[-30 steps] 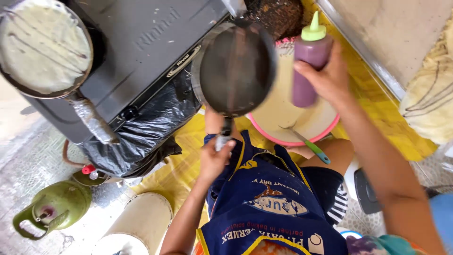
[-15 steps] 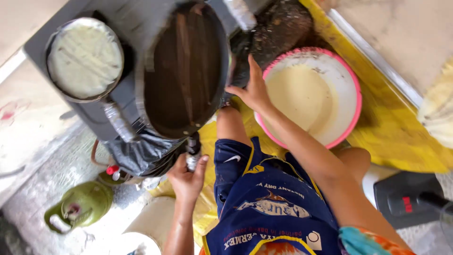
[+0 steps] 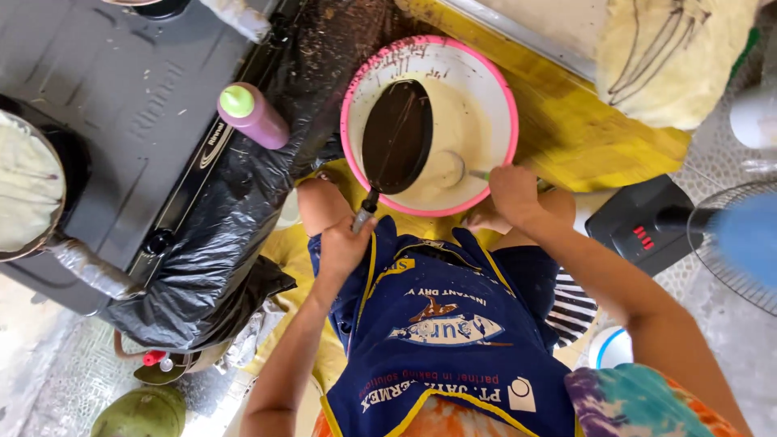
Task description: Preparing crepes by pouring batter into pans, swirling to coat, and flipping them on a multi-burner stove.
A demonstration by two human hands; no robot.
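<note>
holding a dark pan (image 3: 396,136) by its handle in our left hand (image 3: 344,247), tilted over the pink-rimmed batter bowl (image 3: 498,89); our right hand (image 3: 511,190) grips a ladle (image 3: 453,168) resting in the batter. we judge no batter is on the pan yet; pouring remains.

Dark pan (image 3: 396,136) tilted over batter bowl (image 3: 502,105)

Pan held over batter bowl, stove to the left.
Frying pan (image 3: 396,136) is held above bowl (image 3: 495,89); ladle (image 3: 450,168) rests in it; squeeze bottle (image 3: 252,116) stands on stove (image 3: 105,89).
</note>
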